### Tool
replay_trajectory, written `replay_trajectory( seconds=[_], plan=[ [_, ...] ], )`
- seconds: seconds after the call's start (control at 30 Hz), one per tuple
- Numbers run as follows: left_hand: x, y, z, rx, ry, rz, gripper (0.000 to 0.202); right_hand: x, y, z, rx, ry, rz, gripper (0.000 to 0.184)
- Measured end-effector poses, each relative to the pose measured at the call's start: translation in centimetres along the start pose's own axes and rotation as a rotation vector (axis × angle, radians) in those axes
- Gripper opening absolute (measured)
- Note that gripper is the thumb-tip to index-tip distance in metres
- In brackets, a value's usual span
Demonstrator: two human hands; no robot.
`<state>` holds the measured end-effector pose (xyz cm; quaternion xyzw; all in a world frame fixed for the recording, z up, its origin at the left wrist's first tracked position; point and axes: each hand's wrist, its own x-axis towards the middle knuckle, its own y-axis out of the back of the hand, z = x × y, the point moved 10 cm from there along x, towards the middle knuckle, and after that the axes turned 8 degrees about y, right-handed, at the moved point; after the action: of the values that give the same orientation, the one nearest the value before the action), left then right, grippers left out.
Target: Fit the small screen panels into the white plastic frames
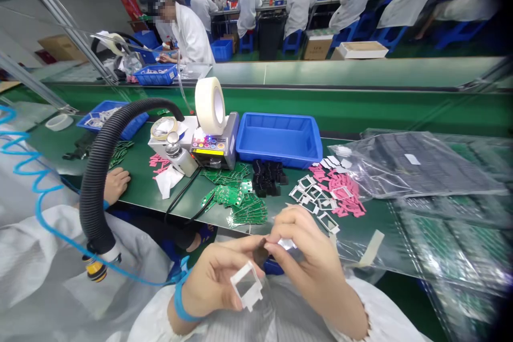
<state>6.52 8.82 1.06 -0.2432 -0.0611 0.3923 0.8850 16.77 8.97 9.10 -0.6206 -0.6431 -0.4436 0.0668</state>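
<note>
My left hand (218, 278), with a blue band on its wrist, holds a small white plastic frame (247, 284) against its palm side. Its index finger and my right hand (306, 256) meet at a small dark piece (260, 252), which both hands pinch at fingertip height in front of my body. What the dark piece is cannot be made out. Beyond my right hand lie more white frames (327, 222) and a heap of pink parts (344, 189). Green circuit boards (248, 211) and black parts (264, 176) lie ahead of my hands.
A blue bin (280, 139) stands behind the parts, beside a tape dispenser (216, 144) with a tape roll (209, 106). A pump bottle (180, 155) and black hose (94, 181) are left. Bagged sheets (417, 165) lie right. A neighbour's hand (117, 184) rests at left.
</note>
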Motion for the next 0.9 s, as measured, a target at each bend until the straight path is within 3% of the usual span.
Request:
replay_trajectory(
  seconds=[0.3,0.6,0.9],
  plan=[
    [0.1,-0.7,0.9,0.114,-0.062,-0.053,0.035,-0.7,-0.5,0.6,0.026,-0.033,-0.023,0.011],
    [0.4,-0.2,-0.2,0.129,0.007,-0.045,0.034,-1.5,-1.3,1.2,-0.063,-0.032,-0.116,0.014],
    [0.8,-0.2,-0.7,0.125,-0.004,-0.079,0.036,-2.1,-0.8,1.9,-0.001,-0.076,-0.049,0.012]
  ],
)
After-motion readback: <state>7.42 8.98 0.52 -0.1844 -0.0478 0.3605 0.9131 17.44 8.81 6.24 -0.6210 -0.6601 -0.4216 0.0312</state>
